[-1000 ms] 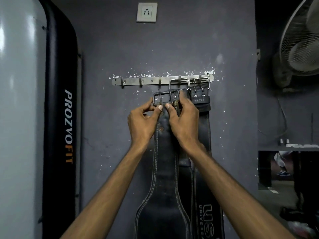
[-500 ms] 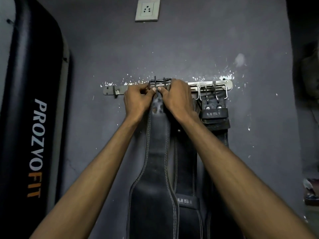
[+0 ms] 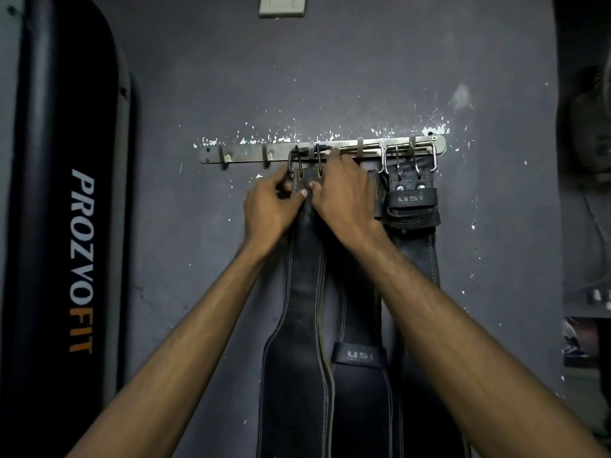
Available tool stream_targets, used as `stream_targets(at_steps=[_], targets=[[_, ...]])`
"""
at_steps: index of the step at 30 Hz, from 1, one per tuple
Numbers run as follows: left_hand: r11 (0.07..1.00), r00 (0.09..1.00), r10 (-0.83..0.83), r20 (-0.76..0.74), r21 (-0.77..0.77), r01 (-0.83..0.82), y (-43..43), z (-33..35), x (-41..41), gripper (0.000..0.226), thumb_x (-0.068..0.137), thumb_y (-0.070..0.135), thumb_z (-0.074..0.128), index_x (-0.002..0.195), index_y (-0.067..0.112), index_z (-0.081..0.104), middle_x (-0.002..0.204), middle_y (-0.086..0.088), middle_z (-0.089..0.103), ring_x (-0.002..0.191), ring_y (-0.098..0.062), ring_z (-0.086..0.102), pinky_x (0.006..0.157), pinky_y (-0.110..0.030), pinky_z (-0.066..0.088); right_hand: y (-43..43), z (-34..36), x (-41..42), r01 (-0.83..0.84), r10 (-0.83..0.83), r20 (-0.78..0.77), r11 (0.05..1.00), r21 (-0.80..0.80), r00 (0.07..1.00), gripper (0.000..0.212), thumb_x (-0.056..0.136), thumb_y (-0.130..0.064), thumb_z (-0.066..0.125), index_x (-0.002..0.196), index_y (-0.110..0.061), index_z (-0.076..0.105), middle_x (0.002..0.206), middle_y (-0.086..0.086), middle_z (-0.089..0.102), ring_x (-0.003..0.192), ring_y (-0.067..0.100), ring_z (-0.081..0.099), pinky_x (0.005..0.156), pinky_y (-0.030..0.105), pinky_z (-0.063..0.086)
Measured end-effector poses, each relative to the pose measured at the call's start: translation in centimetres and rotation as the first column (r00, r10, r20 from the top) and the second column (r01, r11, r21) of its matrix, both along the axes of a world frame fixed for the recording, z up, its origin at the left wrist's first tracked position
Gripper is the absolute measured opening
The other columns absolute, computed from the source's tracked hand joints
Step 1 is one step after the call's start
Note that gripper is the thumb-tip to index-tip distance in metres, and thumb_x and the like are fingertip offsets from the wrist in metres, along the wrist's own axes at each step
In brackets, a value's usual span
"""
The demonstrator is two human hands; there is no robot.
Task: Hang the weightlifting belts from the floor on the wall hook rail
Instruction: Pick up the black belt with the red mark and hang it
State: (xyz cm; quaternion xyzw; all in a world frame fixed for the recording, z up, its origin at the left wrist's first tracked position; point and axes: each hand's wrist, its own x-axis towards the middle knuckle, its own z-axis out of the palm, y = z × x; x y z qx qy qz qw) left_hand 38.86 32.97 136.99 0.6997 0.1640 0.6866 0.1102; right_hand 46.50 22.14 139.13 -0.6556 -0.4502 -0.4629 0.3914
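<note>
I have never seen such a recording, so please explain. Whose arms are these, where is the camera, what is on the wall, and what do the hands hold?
There is no machine: these are a person's bare arms, filmed by one camera worn on the head, facing a grey wall. A metal hook rail is screwed to it. The left hand and the right hand pinch the top of a black leather weightlifting belt, whose buckle seems to sit over a hook. To its right hang a second belt and a third belt, both marked USI. At the left stands a black pad marked PROZVOFIT.
</note>
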Motion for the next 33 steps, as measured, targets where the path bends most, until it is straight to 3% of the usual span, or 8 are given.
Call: stream_targets(at_steps=[3,5,12,15,17,20,26,33], targets=[[1.0,0.995,0.012,-0.102,-0.016,-0.014,-1.1,-1.1,-1.1,0.064,0.072,0.034,0.075,0.135,0.031,0.061,0.099,0.005,0.076,0.083,-0.016,0.074,0.084,-0.034,0.059,-1.0,-1.0,-0.5,-0.052,0.052,-0.023,0.999,0.001,0.998,0.044,0.093,-0.021,0.069,0.131,-0.002,0.056,0.116,0.011,0.067,0.098,0.025,0.063,0.074,0.03,0.041],[0.999,0.989,0.032,-0.143,0.004,-0.032,-2.1,-1.8,-2.0,0.064,0.073,0.028,0.077,0.134,0.035,0.06,0.1,0.004,0.075,0.08,-0.017,0.073,0.082,-0.034,0.058,-1.7,-1.8,-1.0,-0.09,0.091,-0.048,0.996,0.017,0.995,0.033,0.091,-0.015,0.068,0.121,-0.003,0.061,0.111,0.011,0.067,0.099,0.027,0.064,0.074,0.027,0.037],[0.998,0.981,-0.038,-0.19,-0.063,0.027,-5.1,-6.0,-6.3,0.045,0.081,0.022,0.069,0.125,0.032,0.065,0.1,0.009,0.07,0.076,-0.017,0.067,0.083,-0.038,0.058,-4.8,-6.9,-3.9,-0.187,0.189,-0.163,0.982,0.028,0.968,0.041,0.086,-0.016,0.069,0.126,-0.008,0.064,0.114,0.01,0.066,0.107,0.028,0.062,0.088,0.03,0.048],[0.992,0.972,-0.084,-0.22,-0.105,0.062,-6.5,-9.1,-8.3,0.044,0.084,0.021,0.069,0.125,0.034,0.064,0.096,0.012,0.069,0.071,-0.012,0.065,0.077,-0.03,0.057,-5.8,-10.6,-5.1,-0.193,0.192,-0.189,0.981,0.013,0.963,0.046,0.085,-0.02,0.067,0.131,-0.012,0.063,0.115,0.005,0.067,0.102,0.024,0.066,0.086,0.036,0.055],[0.986,0.961,-0.118,-0.251,-0.142,0.084,-7.2,-12.0,-9.5,0.045,0.086,0.02,0.069,0.128,0.032,0.062,0.098,0.012,0.068,0.071,-0.01,0.065,0.072,-0.024,0.054,-6.4,-13.5,-5.8,-0.215,0.209,-0.21,0.976,-0.008,0.955,0.044,0.087,-0.02,0.067,0.13,-0.015,0.063,0.112,0.0,0.066,0.099,0.017,0.065,0.08,0.029,0.052],[0.972,0.945,-0.162,-0.285,-0.209,0.104,-7.9,-17.2,-10.9,0.044,0.087,0.019,0.07,0.129,0.031,0.061,0.099,0.013,0.066,0.072,-0.006,0.063,0.071,-0.019,0.052,-7.2,-18.6,-6.7,-0.251,0.228,-0.252,0.966,-0.064,0.941,0.043,0.089,-0.02,0.068,0.131,-0.018,0.062,0.113,-0.004,0.064,0.092,0.006,0.057,0.079,0.02,0.044],[0.918,0.907,-0.205,-0.367,-0.393,0.048,-9.0,-30.1,-13.2,0.044,0.086,0.016,0.071,0.126,0.031,0.063,0.1,0.012,0.065,0.072,-0.007,0.063,0.065,-0.011,0.049,-8.4,-30.6,-7.3,-0.335,0.25,-0.41,0.93,-0.15,0.877,0.037,0.088,-0.02,0.069,0.125,-0.023,0.064,0.107,-0.01,0.063,0.084,0.007,0.061,0.078,0.03,0.055],[0.778,0.827,-0.274,-0.491,-0.618,-0.109,-13.1,-50.5,-15.8,0.045,0.078,0.008,0.07,0.121,0.023,0.066,0.097,0.005,0.068,0.071,-0.01,0.061,0.067,-0.022,0.05,-10.9,-51.3,-6.7,-0.462,0.174,-0.654,0.835,-0.299,0.736,0.031,0.085,-0.016,0.068,0.115,-0.024,0.066,0.1,-0.008,0.064,0.084,0.009,0.061,0.073,0.033,0.056]])
